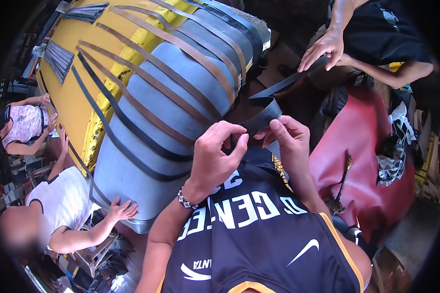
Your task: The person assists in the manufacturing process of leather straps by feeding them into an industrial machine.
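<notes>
A dark leather-like strap (260, 115) runs between my two hands in front of my chest. My left hand (219, 152), with a beaded band at the wrist, pinches one part of it between thumb and fingertips. My right hand (289, 136) pinches the strap a little to the right, thumb on top. Beyond my fingers the strap curls over and stretches up to another person's hand (326, 49). Close to my left hand is a grey padded surface (156, 93), with brown straps (173, 95) and black straps (124, 124) draped across it.
A yellow table (78, 36) with bundles of grey strips (59, 59) adjoins the grey surface. One person's hand (123, 210) rests on its near left end; another person (28, 124) is farther left. Red sheet material (349, 146) drapes at the right.
</notes>
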Available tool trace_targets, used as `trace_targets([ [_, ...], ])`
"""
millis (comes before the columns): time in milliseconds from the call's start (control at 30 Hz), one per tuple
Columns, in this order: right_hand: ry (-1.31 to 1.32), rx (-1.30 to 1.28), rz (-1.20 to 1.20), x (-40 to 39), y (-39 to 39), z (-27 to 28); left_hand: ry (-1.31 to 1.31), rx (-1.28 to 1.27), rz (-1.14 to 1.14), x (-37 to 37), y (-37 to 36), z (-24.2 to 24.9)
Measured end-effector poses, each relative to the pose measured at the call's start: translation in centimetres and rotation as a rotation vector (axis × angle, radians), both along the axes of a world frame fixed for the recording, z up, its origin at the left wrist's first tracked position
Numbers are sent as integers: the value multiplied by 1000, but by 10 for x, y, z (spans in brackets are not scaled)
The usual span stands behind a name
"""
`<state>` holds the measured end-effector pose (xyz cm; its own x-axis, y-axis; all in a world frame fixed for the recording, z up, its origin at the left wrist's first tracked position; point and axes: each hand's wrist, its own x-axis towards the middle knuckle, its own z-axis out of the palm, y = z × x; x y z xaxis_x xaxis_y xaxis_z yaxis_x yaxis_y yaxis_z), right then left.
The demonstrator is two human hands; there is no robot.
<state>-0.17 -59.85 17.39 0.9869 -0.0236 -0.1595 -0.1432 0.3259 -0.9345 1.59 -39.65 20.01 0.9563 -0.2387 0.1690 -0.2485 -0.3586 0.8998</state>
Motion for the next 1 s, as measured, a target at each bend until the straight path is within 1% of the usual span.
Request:
trace_targets([
  [167,42,199,-68,7,9,-4,5,18,42,0,2,7],
  [233,42,215,-62,9,8,-2,3,15,89,3,3,15],
  [267,41,222,-61,9,6,1,-40,37,86,9,4,22],
  [333,20,208,-15,11,2,8,-181,-34,31,28,8,12],
  [367,8,198,9,12,-1,14,-74,-89,0,33,6,12],
  [467,-23,128,56,15,-7,35,448,-312,-351,51,7,27],
  [500,-20,94,49,15,-8,40,512,-376,-464,55,4,26],
  [600,-10,-15,35,19,-16,53,682,-495,-518,58,-6,19],
  [700,5,-121,68,22,-29,64,886,-586,-600,60,-17,25],
  [800,-32,-67,110,20,-29,76,890,-636,-582,61,-31,37],
  [833,-41,-235,122,18,-33,77,848,-666,-628,63,-31,34],
  [933,-168,-387,-18,15,-28,82,814,-764,-626,69,-33,39],
  [1000,-285,-518,-98,12,-30,81,822,-835,-669,72,-32,48],
])
